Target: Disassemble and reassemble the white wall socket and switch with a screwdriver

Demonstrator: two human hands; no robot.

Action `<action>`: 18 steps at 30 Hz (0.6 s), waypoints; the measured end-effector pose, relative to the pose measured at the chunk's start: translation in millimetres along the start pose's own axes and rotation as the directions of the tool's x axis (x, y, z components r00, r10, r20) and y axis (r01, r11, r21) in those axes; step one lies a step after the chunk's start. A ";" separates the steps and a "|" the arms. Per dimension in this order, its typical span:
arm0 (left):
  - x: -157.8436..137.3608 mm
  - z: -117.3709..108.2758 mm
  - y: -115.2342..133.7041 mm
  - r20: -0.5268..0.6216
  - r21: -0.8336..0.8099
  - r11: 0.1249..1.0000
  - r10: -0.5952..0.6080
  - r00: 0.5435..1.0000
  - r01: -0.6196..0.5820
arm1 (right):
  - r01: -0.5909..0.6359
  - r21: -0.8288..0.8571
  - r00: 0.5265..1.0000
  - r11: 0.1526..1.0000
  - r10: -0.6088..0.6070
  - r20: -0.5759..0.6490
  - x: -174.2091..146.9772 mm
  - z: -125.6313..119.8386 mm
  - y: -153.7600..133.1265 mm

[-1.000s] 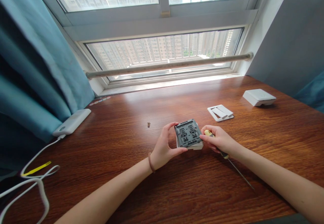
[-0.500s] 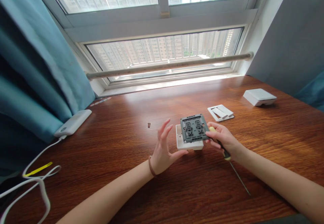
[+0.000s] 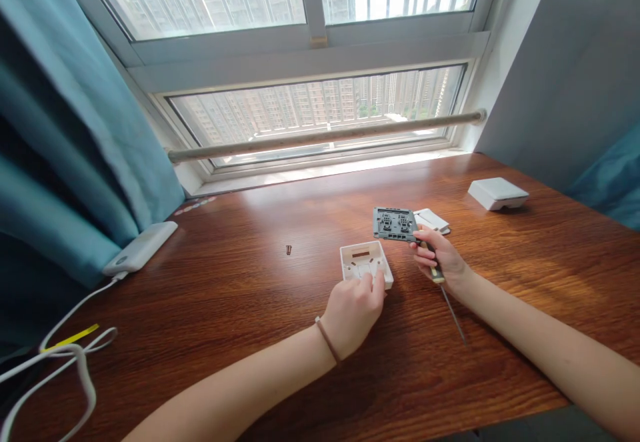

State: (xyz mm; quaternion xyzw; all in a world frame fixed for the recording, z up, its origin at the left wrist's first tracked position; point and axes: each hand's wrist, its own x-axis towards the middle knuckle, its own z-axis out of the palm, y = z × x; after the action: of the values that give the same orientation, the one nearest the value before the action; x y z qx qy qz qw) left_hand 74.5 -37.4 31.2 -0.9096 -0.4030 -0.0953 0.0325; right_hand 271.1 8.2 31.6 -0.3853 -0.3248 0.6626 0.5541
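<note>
A square white switch back box (image 3: 383,253) sits open side up on the wooden table. My left hand (image 3: 353,312) reaches over its near wall with fingers curled into it; the thumb is hidden. To the right, my right hand (image 3: 446,261) holds up a dark grey two-gang switch plate (image 3: 393,225), pinched at its near right corner. The same hand keeps a screwdriver (image 3: 438,274) in its fingers, shaft pointing down toward me. Small copper-coloured screws (image 3: 289,250) lie left of the box. Partly behind the plate rests a white switch cover (image 3: 434,221).
Farther right stands another white box (image 3: 498,193). By the blue curtain (image 3: 100,129) lies a white power bank (image 3: 141,249) with a looping white cable (image 3: 75,310). A yellow strip (image 3: 75,338) is near the cable. A window with a rail (image 3: 320,139) borders the table's far edge.
My right hand has lifted the switch plate off to the right and away, uncovering the box. My left hand, spread before, has moved onto the box with fingers curled.
</note>
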 end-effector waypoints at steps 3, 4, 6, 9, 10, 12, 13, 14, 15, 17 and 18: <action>3.7 -3.7 4.7 0.042 0.043 0.998 -0.038 0.998 0.037 | -0.022 0.005 1.000 1.000 0.022 0.017 -1.3 -0.3 1.3; 3.6 -6.5 3.3 0.038 0.034 0.998 -0.056 0.998 0.055 | -0.025 0.008 0.999 1.000 0.025 0.021 -1.7 -0.7 1.3; 1.3 -15.1 -5.4 0.001 -0.032 0.991 -0.128 0.992 0.128 | -0.026 0.014 0.999 1.000 0.026 0.026 -2.2 -1.5 0.7; -7.4 -34.4 -34.7 -0.062 -0.296 0.908 -0.327 0.943 0.296 | -0.022 0.020 0.999 1.000 0.021 0.027 -2.3 -2.3 -0.6; -11.9 -41.3 -48.0 -0.062 -0.433 0.841 -0.386 0.921 0.323 | -0.021 0.021 0.999 1.000 0.020 0.028 -2.3 -2.2 -0.8; -23.5 -53.1 -76.8 -0.061 -0.692 0.647 -0.495 0.867 0.321 | -0.024 0.019 0.999 1.000 0.024 0.030 -2.6 -1.1 -0.4; -30.5 -57.3 -91.4 -0.062 -0.789 0.542 -0.540 0.839 0.291 | -0.029 0.017 0.999 0.999 0.029 0.033 -2.9 -0.3 0.2; -38.1 -59.8 -105.6 -0.054 -0.851 0.450 -0.585 0.809 0.269 | -0.034 0.016 0.999 0.999 0.034 0.035 -3.3 0.6 1.0; -46.2 -60.9 -119.2 -0.047 -0.886 0.383 -0.637 0.770 0.262 | -0.041 0.017 0.998 0.999 0.040 0.039 -3.8 1.5 2.1; -62.4 -59.2 -144.2 -0.058 -0.929 0.285 -0.742 0.668 0.235 | -0.055 0.021 0.997 0.998 0.054 0.050 -5.1 3.1 4.6; -70.1 -57.3 -155.7 -0.074 -0.940 0.260 -0.789 0.610 0.223 | -0.061 0.024 0.997 0.998 0.059 0.055 -5.8 3.6 5.9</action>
State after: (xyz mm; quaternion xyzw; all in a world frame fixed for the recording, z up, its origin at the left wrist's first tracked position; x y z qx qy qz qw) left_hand -95.1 8.7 70.6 -0.5274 -0.5521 -0.5405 -0.3535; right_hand 265.7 1.4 29.2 -0.3694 -0.3196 0.6933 0.5298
